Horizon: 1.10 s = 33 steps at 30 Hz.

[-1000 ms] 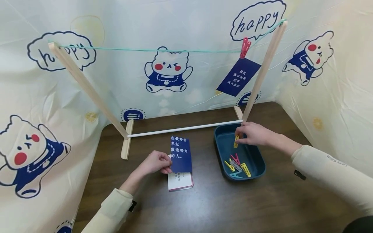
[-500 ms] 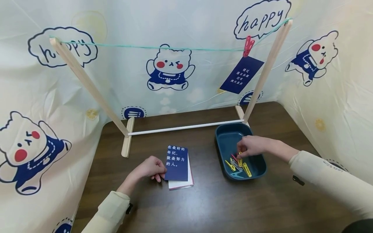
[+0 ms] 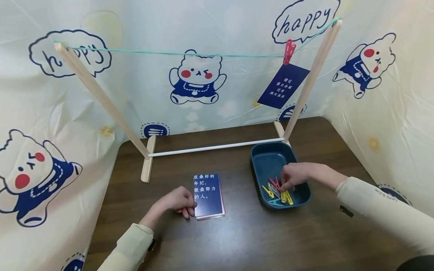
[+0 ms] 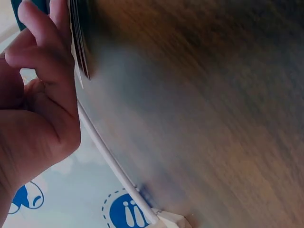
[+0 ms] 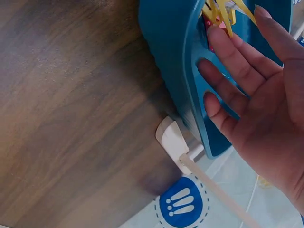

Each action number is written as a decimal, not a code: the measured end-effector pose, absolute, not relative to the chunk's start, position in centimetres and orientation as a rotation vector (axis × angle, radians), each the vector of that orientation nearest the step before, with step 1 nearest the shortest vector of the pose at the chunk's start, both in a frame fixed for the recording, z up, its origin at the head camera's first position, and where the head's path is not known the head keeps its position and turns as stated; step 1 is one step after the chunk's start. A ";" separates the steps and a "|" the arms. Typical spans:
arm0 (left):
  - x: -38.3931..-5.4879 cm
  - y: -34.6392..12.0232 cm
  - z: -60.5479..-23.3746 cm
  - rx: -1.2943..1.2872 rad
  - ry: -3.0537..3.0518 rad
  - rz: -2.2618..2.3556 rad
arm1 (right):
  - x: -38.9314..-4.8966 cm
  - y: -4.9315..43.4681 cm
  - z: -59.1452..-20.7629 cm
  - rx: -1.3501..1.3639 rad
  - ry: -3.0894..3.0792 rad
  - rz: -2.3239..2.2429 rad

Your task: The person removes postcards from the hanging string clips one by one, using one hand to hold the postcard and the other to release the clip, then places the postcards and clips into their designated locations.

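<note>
My left hand [image 3: 179, 201] pinches the left edge of a dark blue card [image 3: 206, 195] with white lettering, which lies over a small stack of cards [image 4: 80, 42] on the table. In the tray, my right hand [image 3: 295, 176] holds a yellow clothespin [image 5: 222, 12] between thumb and index finger, the other fingers loosely spread. Around it lie a pink clothespin [image 3: 275, 183], a grey one [image 3: 274, 190], a teal one [image 3: 275, 202] and more yellow ones [image 3: 268, 192]. Part of the held clothespin is cut off in the right wrist view.
The dark teal tray [image 3: 255, 180] stands before the right foot of a wooden frame [image 3: 101, 99]. A green string [image 3: 149, 52] spans its posts. From it hangs a blue card [image 3: 284, 86] by a red clothespin [image 3: 289, 52]. A white rod [image 3: 217, 146] joins the feet.
My left hand has brought the blue card down and toward me until it covers the stack. My right hand has lowered the yellow clothespin toward the others in the tray.
</note>
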<state>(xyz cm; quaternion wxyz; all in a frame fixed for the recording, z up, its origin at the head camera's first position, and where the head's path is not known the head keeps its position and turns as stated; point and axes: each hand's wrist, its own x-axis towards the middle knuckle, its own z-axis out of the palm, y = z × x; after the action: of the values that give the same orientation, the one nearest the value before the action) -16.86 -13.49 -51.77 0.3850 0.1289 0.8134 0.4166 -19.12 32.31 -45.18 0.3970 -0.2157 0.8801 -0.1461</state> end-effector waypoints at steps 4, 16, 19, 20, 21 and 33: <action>-16.6 -13.2 -51.8 0.286 2.068 1.059 | -19.0 32.6 -45.3 -0.555 2.234 -0.367; -16.6 -12.2 -52.0 0.156 2.248 1.026 | -19.0 33.1 -45.4 -0.566 2.249 -0.400; -16.8 -12.0 -52.0 0.141 2.277 1.016 | -19.0 33.2 -45.3 -0.564 2.256 -0.407; -16.9 -12.0 -52.0 0.140 2.281 1.011 | -19.0 33.2 -45.2 -0.563 2.258 -0.410; -16.9 -11.9 -52.0 0.141 2.284 1.008 | -19.0 33.1 -45.2 -0.559 2.258 -0.415; -16.8 -12.0 -51.4 0.190 2.405 0.891 | -19.4 34.0 -43.6 -0.706 2.349 -0.494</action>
<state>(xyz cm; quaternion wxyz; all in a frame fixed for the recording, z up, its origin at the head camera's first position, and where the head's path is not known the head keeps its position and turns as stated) -16.77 -11.97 -51.39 0.2813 0.0709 0.8974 0.3325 -19.39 34.03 -43.61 0.3144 -0.2677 0.8913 -0.1873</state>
